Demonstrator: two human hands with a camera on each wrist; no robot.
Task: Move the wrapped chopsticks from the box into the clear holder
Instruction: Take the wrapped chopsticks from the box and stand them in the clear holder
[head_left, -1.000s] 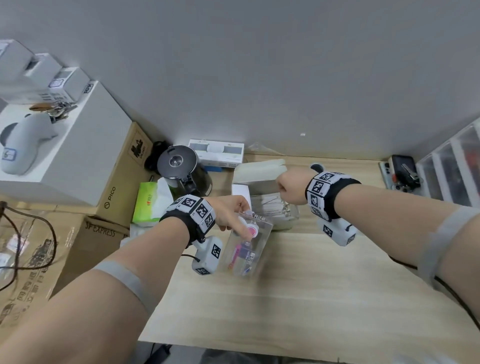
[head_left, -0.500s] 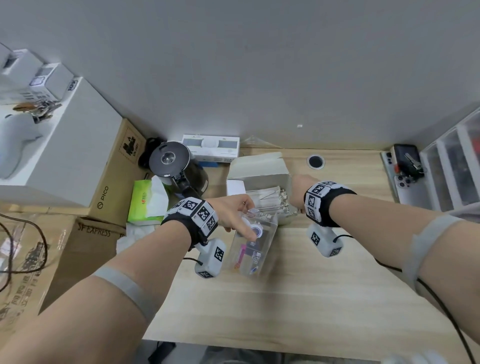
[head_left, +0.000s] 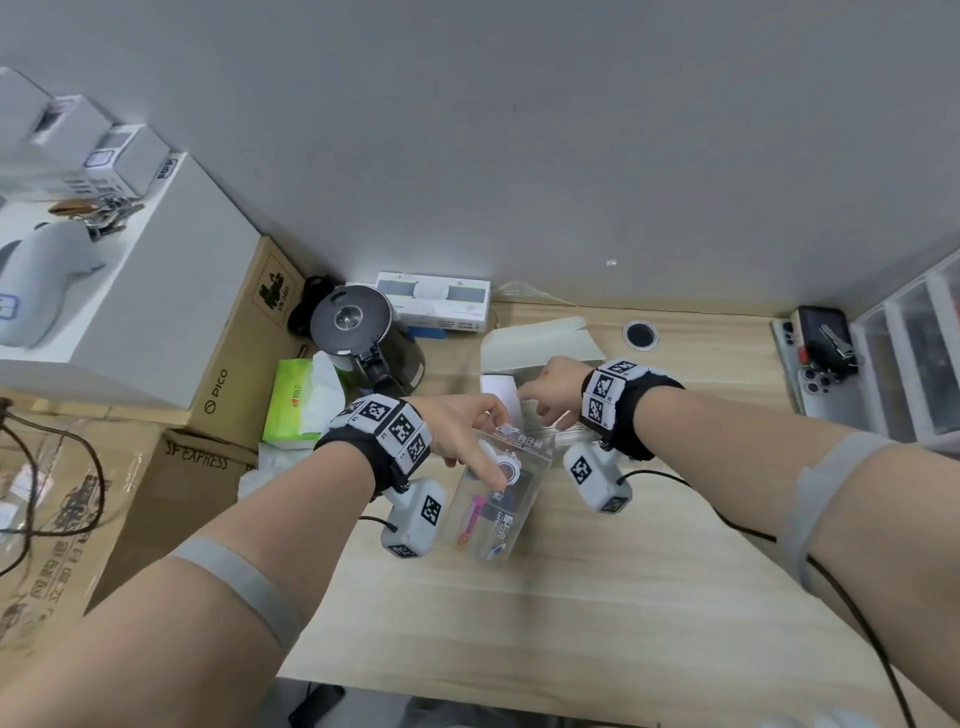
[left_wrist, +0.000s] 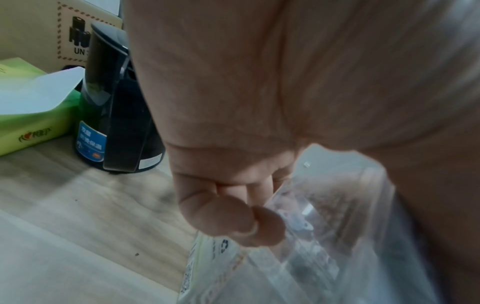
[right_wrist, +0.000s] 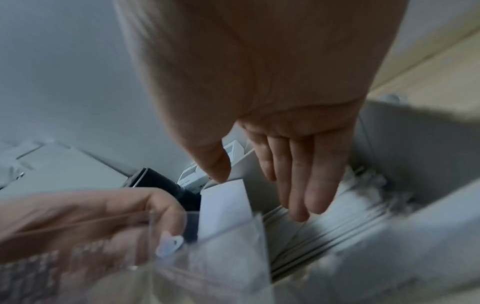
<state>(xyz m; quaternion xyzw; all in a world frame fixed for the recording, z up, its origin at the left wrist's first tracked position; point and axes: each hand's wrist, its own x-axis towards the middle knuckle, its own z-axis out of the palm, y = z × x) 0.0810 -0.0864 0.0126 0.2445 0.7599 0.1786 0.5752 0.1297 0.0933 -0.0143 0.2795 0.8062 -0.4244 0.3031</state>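
Looking down from the head cam, the left hand (head_left: 467, 434) grips the boxy see-through plastic clear holder (head_left: 498, 499) on the pale woodgrain desk (head_left: 571, 597), while the right wrist cam shows the right hand (right_wrist: 293, 164), fingers straight and holding nothing, over thin white-wrapped chopsticks (right_wrist: 324, 230) lying in the grey cardboard box (right_wrist: 415, 160).

A pale wood-grain bench (head_left: 597, 597), a lime-green tissue pack (head_left: 291, 410), a glossy black kettle (head_left: 363, 338) and black-and-white checkered wristbands (head_left: 387, 423) are seen

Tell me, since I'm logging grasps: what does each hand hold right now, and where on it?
The left hand grips the clear holder at its upper rim. The right hand holds nothing; its straight fingers reach into the box over the wrapped chopsticks.
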